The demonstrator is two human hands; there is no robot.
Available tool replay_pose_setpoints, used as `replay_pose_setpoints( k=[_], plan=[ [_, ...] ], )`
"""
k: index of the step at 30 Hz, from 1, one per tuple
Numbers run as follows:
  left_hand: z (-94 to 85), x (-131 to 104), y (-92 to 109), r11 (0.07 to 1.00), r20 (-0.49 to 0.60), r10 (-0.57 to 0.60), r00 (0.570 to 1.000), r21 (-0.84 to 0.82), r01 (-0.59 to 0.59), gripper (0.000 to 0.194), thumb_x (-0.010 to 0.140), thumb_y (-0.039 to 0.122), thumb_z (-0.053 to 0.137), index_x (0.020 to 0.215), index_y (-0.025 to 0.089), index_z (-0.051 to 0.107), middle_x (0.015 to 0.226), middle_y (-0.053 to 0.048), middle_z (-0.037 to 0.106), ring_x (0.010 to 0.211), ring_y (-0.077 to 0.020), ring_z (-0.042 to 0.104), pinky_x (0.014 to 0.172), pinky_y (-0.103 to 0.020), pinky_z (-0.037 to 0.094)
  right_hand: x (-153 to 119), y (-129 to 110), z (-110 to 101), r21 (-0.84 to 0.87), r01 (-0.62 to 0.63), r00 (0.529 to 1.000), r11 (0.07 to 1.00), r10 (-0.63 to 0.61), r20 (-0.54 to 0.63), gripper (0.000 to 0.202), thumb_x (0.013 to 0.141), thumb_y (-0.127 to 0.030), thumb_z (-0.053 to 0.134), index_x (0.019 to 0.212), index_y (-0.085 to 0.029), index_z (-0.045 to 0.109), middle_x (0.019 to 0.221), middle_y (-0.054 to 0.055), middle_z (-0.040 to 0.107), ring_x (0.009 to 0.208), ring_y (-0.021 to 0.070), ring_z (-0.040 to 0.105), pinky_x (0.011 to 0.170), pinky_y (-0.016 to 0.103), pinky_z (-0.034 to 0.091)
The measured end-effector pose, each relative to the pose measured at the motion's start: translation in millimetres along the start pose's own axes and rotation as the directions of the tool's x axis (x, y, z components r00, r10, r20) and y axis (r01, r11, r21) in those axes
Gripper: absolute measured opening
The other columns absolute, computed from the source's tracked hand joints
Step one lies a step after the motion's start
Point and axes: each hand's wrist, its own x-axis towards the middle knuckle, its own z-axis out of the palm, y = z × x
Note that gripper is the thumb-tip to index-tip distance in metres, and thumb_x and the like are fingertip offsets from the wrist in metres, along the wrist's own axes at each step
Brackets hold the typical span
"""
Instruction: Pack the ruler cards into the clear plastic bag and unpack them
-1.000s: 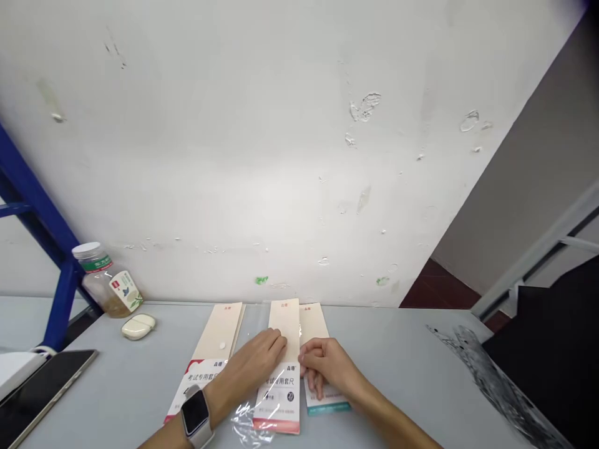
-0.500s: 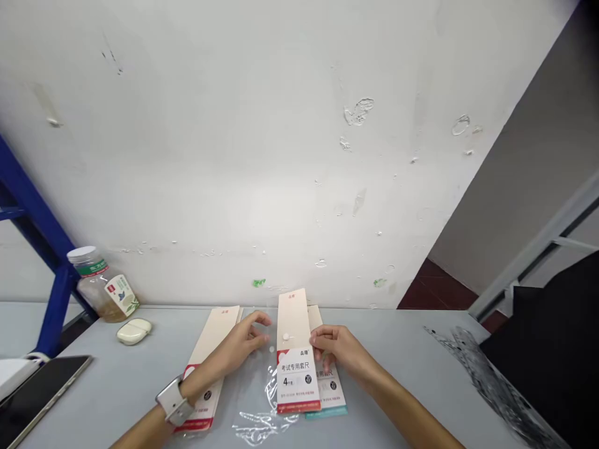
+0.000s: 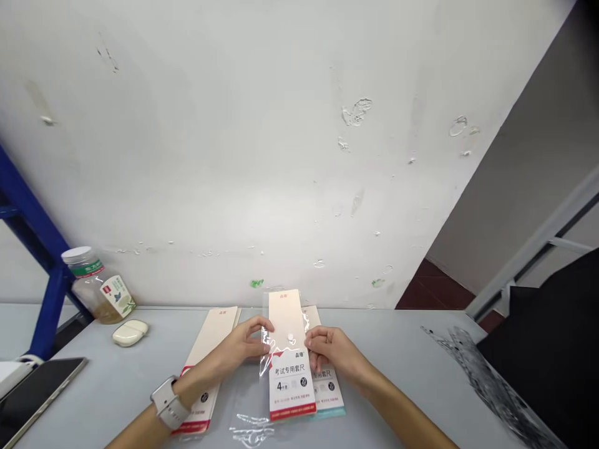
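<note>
A long cream-and-white packaging card point(image 3: 292, 383) with a red bottom band and Chinese print stands in front of me. A clear plastic pouch point(image 3: 265, 362) with a white snap button shows around it, its edge jutting out on the left. My left hand point(image 3: 246, 346) is closed on the pouch's left edge, thumb and index finger at the card's side. My right hand point(image 3: 334, 354) pinches the card's right edge. Partly hidden behind the right hand lies a similar card with a teal bottom band point(image 3: 331, 411). Under my left forearm are more red-banded cards point(image 3: 218, 330).
Crinkled clear plastic point(image 3: 250, 430) lies on the grey table point(image 3: 393, 399). On the left are a lidded jar point(image 3: 100, 290), a cream oval case point(image 3: 131, 333) and a phone point(image 3: 35, 396). A white wall point(image 3: 234, 156) rises behind. Dark fabric point(image 3: 552, 349) hangs at right.
The upright card has shifted slightly left, and the clear pouch now shows around it. My left hand has closed on its left edge; my right hand keeps its pinch.
</note>
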Motion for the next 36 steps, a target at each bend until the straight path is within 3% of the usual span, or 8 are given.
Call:
replay_pose_setpoints(
  k=[4, 12, 16, 22, 28, 31, 33, 36],
  plan=[
    [5.6, -3.3, 3.6, 1.000, 0.025, 0.021, 0.999, 0.005, -0.021, 0.030, 0.074, 0.034, 0.070, 0.094, 0.024, 0.051, 0.103, 0.000, 0.063, 0.085, -0.0207, 0.066, 0.074, -0.033, 0.049, 0.1, 3.9, 4.8, 0.010, -0.010, 1.000, 1.000, 0.010, 0.001, 0.045, 0.065, -0.055, 0.076, 0.079, -0.017, 0.059, 0.049, -0.002, 0.064, 0.040, 0.0103, 0.053, 0.046, 0.023, 0.040],
    [3.4, -6.6, 9.5, 0.988, 0.004, -0.029, 1.000, 0.154, 0.028, 0.027, 0.073, 0.034, 0.067, 0.095, 0.024, 0.054, 0.067, 0.007, 0.054, 0.066, -0.0161, 0.057, 0.062, -0.027, 0.042, -8.7, 2.9, 20.6, 0.100, -0.006, 1.000, 0.995, 0.003, 0.026, 0.046, 0.065, -0.055, 0.078, 0.082, -0.017, 0.059, 0.061, 0.000, 0.068, 0.051, 0.0125, 0.062, 0.056, 0.025, 0.047],
    [-26.2, -10.3, 17.4, 0.975, 0.035, -0.063, 0.997, 0.217, 0.054, 0.026, 0.075, 0.035, 0.065, 0.096, 0.024, 0.053, 0.072, 0.006, 0.055, 0.067, -0.0166, 0.056, 0.060, -0.026, 0.040, -9.6, 0.5, 21.1, 0.118, 0.016, 0.997, 0.993, -0.025, 0.069, 0.042, 0.064, -0.052, 0.080, 0.077, -0.017, 0.060, 0.077, 0.002, 0.071, 0.058, 0.0116, 0.062, 0.058, 0.025, 0.048],
    [-83.6, -27.0, 30.9, 0.912, 0.008, -0.169, 0.986, 0.379, 0.154, 0.026, 0.071, 0.031, 0.065, 0.093, 0.025, 0.052, 0.070, 0.007, 0.049, 0.067, -0.0160, 0.052, 0.061, -0.024, 0.037, -10.2, -1.8, 15.2, 0.105, -0.005, 0.995, 0.994, -0.006, 0.103, 0.037, 0.069, -0.046, 0.078, 0.079, -0.017, 0.059, 0.077, 0.002, 0.070, 0.058, 0.0107, 0.061, 0.058, 0.025, 0.047],
    [-109.2, -37.8, 31.7, 0.807, -0.071, -0.232, 0.970, 0.542, 0.233, 0.019, 0.066, 0.027, 0.062, 0.079, 0.023, 0.049, 0.068, 0.006, 0.050, 0.064, -0.0152, 0.048, 0.058, -0.023, 0.033, -8.7, -5.5, 7.3, 0.054, 0.009, 0.994, 0.998, -0.015, 0.112, 0.032, 0.072, -0.045, 0.073, 0.081, -0.017, 0.058, 0.080, 0.002, 0.069, 0.061, 0.0108, 0.060, 0.060, 0.025, 0.046],
    [-118.9, -36.5, 18.1, 0.661, -0.123, -0.310, 0.943, 0.684, 0.307, 0.020, 0.061, 0.027, 0.062, 0.072, 0.022, 0.046, 0.066, 0.006, 0.051, 0.061, -0.0152, 0.047, 0.054, -0.024, 0.030, -5.4, -4.0, 1.3, -0.096, -0.003, 0.997, 0.995, 0.010, 0.081, 0.028, 0.074, -0.043, 0.068, 0.081, -0.018, 0.056, 0.077, 0.001, 0.066, 0.058, 0.0105, 0.056, 0.056, 0.025, 0.043],
    [-122.7, -36.0, 10.8, 0.542, -0.172, -0.391, 0.904, 0.751, 0.377, 0.023, 0.058, 0.028, 0.062, 0.068, 0.022, 0.043, 0.061, 0.006, 0.052, 0.057, -0.0156, 0.047, 0.052, -0.025, 0.028, -5.9, -3.9, -4.1, -0.306, 0.009, 1.000, 0.952, 0.000, 0.027, 0.021, 0.076, -0.038, 0.064, 0.082, -0.019, 0.057, 0.077, -0.001, 0.062, 0.059, 0.0108, 0.054, 0.055, 0.024, 0.040],
    [-119.9, -37.5, 11.8, 0.399, -0.294, -0.382, 0.876, 0.803, 0.444, 0.023, 0.058, 0.032, 0.061, 0.069, 0.023, 0.043, 0.061, 0.004, 0.055, 0.055, -0.0174, 0.048, 0.051, -0.026, 0.028, -13.5, -8.3, -11.8, -0.647, 0.029, 0.996, 0.762, -0.080, -0.050, 0.014, 0.077, -0.031, 0.060, 0.087, -0.023, 0.060, 0.093, -0.001, 0.058, 0.070, 0.0125, 0.053, 0.061, 0.025, 0.039]
  ],
)
